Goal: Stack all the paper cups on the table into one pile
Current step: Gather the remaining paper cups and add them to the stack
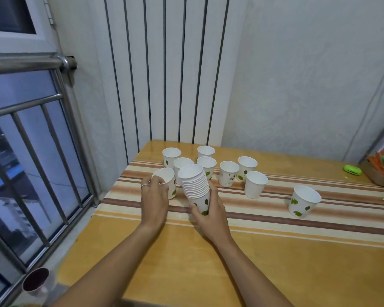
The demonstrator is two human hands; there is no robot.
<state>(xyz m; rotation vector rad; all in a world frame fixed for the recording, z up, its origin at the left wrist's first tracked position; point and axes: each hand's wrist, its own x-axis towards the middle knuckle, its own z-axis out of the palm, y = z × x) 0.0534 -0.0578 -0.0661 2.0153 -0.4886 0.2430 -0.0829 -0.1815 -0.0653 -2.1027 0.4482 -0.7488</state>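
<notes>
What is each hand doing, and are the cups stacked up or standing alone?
Left hand: grips one single cup by its rim.
Right hand: holds the stack of cups, tilted.
Loose cups: upright, unstacked on the table.
Far-right cup: upright, apart.

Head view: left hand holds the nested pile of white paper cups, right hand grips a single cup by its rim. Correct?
Sides are swapped. In the head view, the right hand holds the nested pile of white paper cups with green leaf print, tilted above the striped wooden table; the left hand grips the single white paper cup by its rim.
</notes>
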